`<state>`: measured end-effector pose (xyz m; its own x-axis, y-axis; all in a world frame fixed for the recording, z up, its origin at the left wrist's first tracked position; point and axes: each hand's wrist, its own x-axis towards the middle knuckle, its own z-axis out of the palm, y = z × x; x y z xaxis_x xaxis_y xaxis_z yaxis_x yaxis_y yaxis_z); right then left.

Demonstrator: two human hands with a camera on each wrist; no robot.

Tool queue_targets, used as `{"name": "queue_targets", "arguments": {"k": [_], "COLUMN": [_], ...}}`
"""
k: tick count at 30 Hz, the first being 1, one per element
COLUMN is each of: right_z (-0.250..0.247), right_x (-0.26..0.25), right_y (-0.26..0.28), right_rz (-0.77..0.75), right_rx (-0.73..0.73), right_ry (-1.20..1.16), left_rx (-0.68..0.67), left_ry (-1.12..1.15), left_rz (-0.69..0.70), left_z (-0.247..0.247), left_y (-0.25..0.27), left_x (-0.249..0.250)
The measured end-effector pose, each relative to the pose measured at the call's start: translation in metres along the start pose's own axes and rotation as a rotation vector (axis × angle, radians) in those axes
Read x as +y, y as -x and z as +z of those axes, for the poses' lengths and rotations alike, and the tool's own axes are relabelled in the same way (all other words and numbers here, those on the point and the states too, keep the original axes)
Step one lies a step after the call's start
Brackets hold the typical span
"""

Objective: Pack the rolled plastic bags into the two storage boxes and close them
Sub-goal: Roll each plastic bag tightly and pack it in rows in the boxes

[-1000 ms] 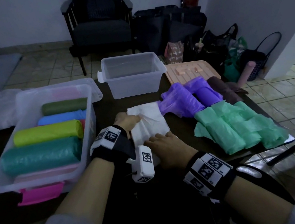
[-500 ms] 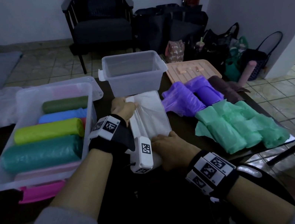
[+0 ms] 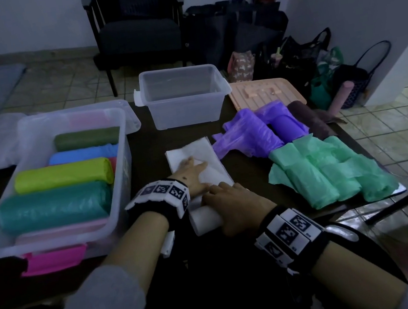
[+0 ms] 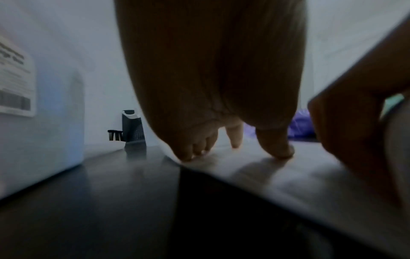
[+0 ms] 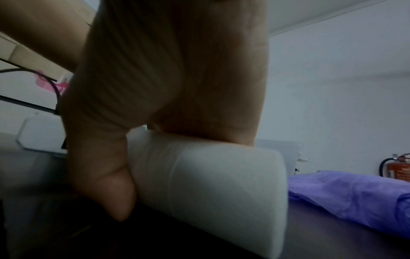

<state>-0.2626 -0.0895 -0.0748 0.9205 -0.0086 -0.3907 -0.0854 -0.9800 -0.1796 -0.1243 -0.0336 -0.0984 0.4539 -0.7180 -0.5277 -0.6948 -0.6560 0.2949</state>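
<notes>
On the dark tabletop (image 3: pixel 147 147), right between the two bins, a white plastic bag (image 3: pixel 192 156) lies half unrolled, its flat tail pointing at the empty clear plastic storage box (image 3: pixel 184 109) and its rolled-up end (image 3: pixel 204 220) nearest the person. The left hand (image 3: pixel 193 175) lies flat on the unrolled sheet, fingers straight and spread, just pressing it down; the left wrist view shows the fingertips (image 4: pixel 279 150) touching the white sheet. The right hand (image 3: pixel 235 205) is wrapped over the rolled end, thumb (image 5: pixel 119 196) curled against its side, so it's gripping that roll. To the left sits the bigger clear storage box with the pink latch (image 3: pixel 53 260), already holding a teal roll (image 3: pixel 52 209), a lime-green roll (image 3: pixel 63 176), a blue roll (image 3: pixel 84 154) and a dark green roll (image 3: pixel 87 138), side by side. Off to the right, loose purple bags (image 3: pixel 253 135) and pale green bags (image 3: pixel 330 176) lie in rows on the table, partly unrolled, with a peach-coloured ribbed lid (image 3: pixel 263 93) behind them next to the empty box.
</notes>
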Motion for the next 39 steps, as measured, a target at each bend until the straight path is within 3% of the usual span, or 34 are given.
{"name": "queue_targets", "arguments": {"k": [17,25,29,34,39], "right_z": [-0.001,0.011,0.006,-0.005,-0.01], "right_x": [-0.014,-0.011,-0.007,0.002,0.009], "right_y": [-0.007,0.011,0.009,-0.001,-0.007], "right_rz": [-0.035,0.005,0.046,0.07,0.187], "right_rx": [-0.058,0.152,0.136,0.058,0.114], "right_ry": [-0.112,-0.155,-0.264,-0.179,-0.374], "left_rx": [-0.043,-0.012,0.076,0.415,0.344], "left_ry": [-0.069,-0.003,0.075,0.214,0.356], "left_rz": [0.054,0.068,0.035,-0.01,0.006], "left_z": [-0.001,-0.001,-0.003,-0.01,-0.009], "left_y": [-0.001,0.003,0.006,0.034,0.066], "left_x": [-0.005,-0.004,-0.007,-0.001,0.007]}}
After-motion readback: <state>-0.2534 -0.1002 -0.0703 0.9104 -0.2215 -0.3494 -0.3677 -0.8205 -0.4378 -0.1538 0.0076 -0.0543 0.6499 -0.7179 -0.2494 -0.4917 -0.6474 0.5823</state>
